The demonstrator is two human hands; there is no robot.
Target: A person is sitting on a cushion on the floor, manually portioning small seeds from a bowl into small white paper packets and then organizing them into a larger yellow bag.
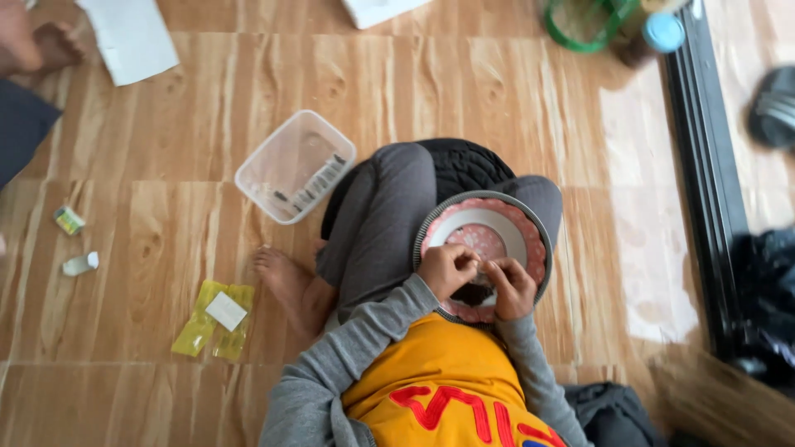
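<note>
While the patterned plate (530,240) lies flat on the lap, left hand (445,269) and right hand (511,285) pinch something small — orientation unclear.

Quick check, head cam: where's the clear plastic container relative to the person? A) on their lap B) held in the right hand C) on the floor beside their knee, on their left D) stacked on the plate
C: the clear plastic container sits on the wooden floor by the bent knee, while both hands, left hand and right hand, are over the patterned plate on the lap.
</note>
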